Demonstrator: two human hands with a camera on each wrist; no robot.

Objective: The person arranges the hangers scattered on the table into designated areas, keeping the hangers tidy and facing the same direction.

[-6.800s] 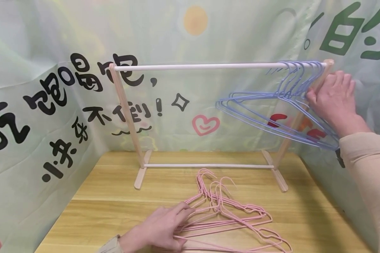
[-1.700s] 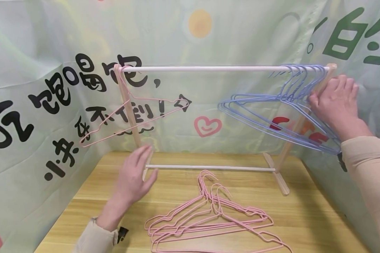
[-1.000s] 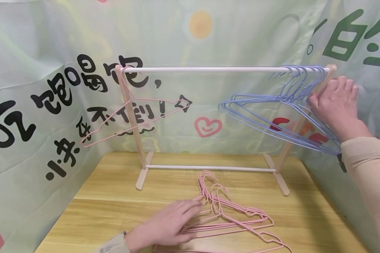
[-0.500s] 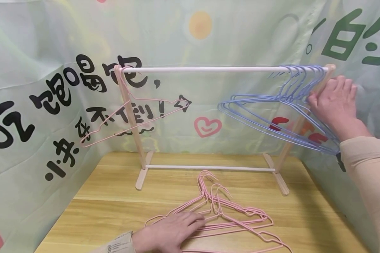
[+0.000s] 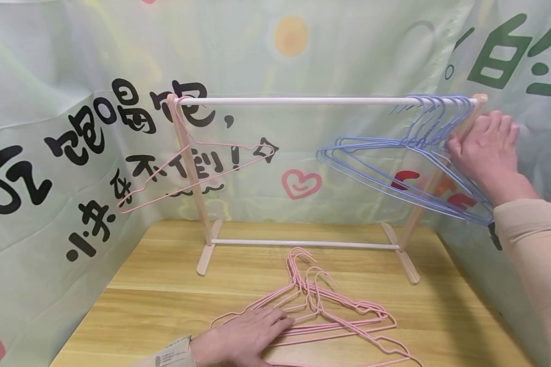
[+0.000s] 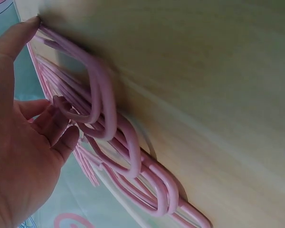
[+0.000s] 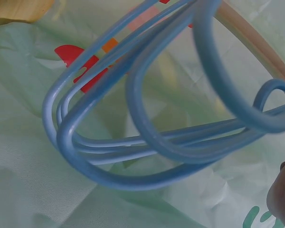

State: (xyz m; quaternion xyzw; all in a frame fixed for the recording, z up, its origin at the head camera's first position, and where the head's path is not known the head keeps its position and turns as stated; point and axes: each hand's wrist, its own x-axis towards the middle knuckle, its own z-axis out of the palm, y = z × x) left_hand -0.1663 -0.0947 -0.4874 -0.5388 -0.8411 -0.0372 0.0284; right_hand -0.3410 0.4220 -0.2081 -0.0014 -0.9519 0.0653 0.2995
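My left hand (image 5: 243,336) lies over the left end of several pink wire hangers (image 5: 372,305) heaped on the table. In the left wrist view the thumb touches the wires at one side, while the curled fingertips sit at the rounded end of the upper hanger (image 6: 107,102). My right hand (image 5: 486,148) grips the right wooden post (image 5: 415,216) of a small clothes rack. Several blue hangers (image 5: 415,141) hang beside it at the right of the white top rail (image 5: 303,101). A single pink hanger (image 5: 220,145) hangs at the rail's left end.
The rack stands at the back of the wooden table (image 5: 165,285), with a lower white rod (image 5: 303,243) joining its feet. Printed cloth (image 5: 239,46) walls in the back and both sides. The blue hangers (image 7: 90,99) crowd the right wrist view.
One pink hanger has gone from the heap onto the rail's left end. My left hand has come back down from the rack to the pink hangers. The right hand stays on the post.
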